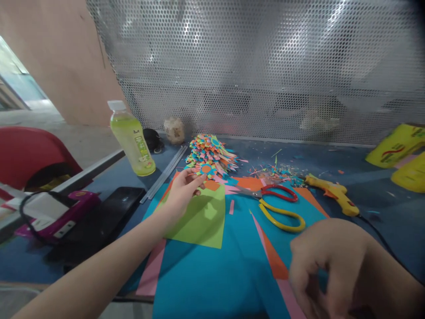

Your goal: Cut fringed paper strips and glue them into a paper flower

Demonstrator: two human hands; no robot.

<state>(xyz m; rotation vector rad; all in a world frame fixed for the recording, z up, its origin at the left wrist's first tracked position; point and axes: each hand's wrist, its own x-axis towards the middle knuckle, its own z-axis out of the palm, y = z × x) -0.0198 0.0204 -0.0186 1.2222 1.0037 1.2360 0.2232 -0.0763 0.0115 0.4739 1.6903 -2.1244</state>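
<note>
Paper flower (206, 169) in a pinch between left fingers (198, 181)

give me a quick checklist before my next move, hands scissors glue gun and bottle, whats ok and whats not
1. Left hand on the fringed paper flower: ok, thumb and fingers hold it at its edge.
2. Right hand free: cannot tell, its fingers are curled and partly out of sight.
3. Scissors closed: not ok, they lie on the paper sheets with their handles spread.
4. Yellow glue gun cool: cannot tell, it lies on its side, nozzle near paper scraps.
5. Drink bottle capped: ok, the white cap is on.
</note>
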